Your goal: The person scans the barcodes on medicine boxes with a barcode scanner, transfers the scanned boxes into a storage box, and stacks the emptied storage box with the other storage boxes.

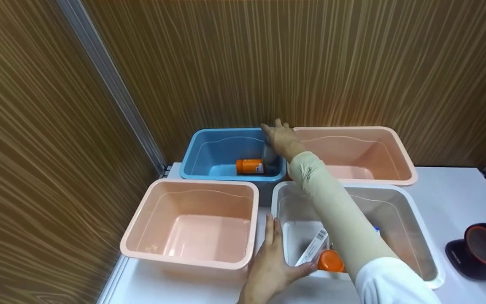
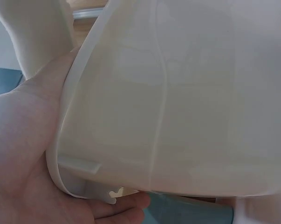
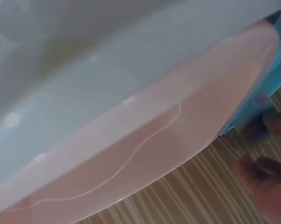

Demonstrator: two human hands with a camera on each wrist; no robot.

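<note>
My right hand [image 1: 283, 138] is over the right end of the blue bin [image 1: 222, 176], its fingers spread. Just below it, inside that bin, is a blurred dark grey item [image 1: 269, 155]; in the right wrist view the blurred item [image 3: 254, 129] appears close to the fingertips. An orange bottle [image 1: 249, 166] with a white label lies in the blue bin. My left hand [image 1: 271, 264] rests at the near left corner of the white bin [image 1: 420, 236], fingers straight along its side and thumb over the front rim. In the white bin are a white box [image 1: 314, 247] and an orange lid [image 1: 330, 261].
A pink bin [image 1: 209, 236] stands front left, another pink bin [image 1: 352, 154] back right. At the table's right is a black device [image 1: 481, 251] with a round face. A wood-grain panel [image 1: 243, 63] rises behind the bins. My right forearm crosses the white bin, hiding part of its inside.
</note>
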